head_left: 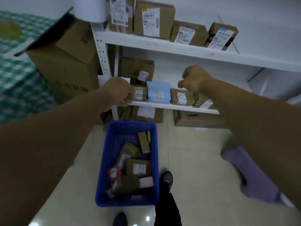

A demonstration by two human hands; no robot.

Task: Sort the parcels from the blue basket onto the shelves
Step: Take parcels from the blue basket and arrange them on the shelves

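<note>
The blue basket (101, 176) stands on the floor in front of me. It holds several small parcels, among them a brown one (138, 168), a red one (114, 172) and a pink one (146, 181). My left hand (118, 93) reaches to the lower white shelf (162, 106), its fingers curled at the left end of a small brown parcel (140, 93). Beside that stands a light blue parcel (158, 93). My right hand (195, 79) hovers over another brown parcel (180, 97) on the same shelf, fingers loosely curled and holding nothing.
The upper shelf (162, 44) carries several labelled brown boxes. A big cardboard box (65, 62) stands left of the rack, next to a green checked cloth (16, 70). Flat boxes (195, 119) lie under the lower shelf. A purple cloth (252, 173) lies at the right. My shoe (166, 178) is beside the basket.
</note>
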